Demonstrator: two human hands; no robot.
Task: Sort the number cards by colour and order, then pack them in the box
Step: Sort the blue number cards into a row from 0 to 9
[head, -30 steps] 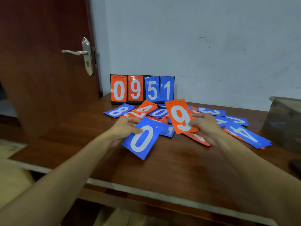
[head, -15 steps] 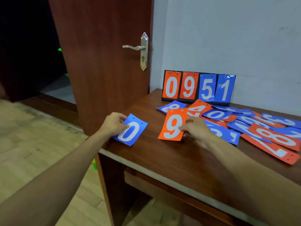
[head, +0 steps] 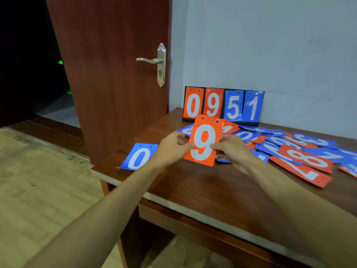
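Note:
An orange 9 card (head: pixel 204 141) is held upright above the wooden table (head: pixel 193 182). My left hand (head: pixel 171 147) pinches its left edge and my right hand (head: pixel 230 149) pinches its right edge. A blue 0 card (head: pixel 138 157) lies flat near the table's left front corner, just left of my left hand. Several loose blue and orange cards (head: pixel 301 151) are scattered on the right, among them an orange 8 (head: pixel 306 157). The box is not in view.
A scoreboard stand (head: pixel 223 105) showing 0 9 5 1 leans against the grey wall at the back of the table. A brown door (head: pixel 108 74) with a metal handle (head: pixel 152 60) stands open just left of the table. The tiled floor lies to the left.
My left hand has let go of the blue 0 card, which now lies on the table, and taken the orange 9 card's left edge. The 9 card has been lifted upright.

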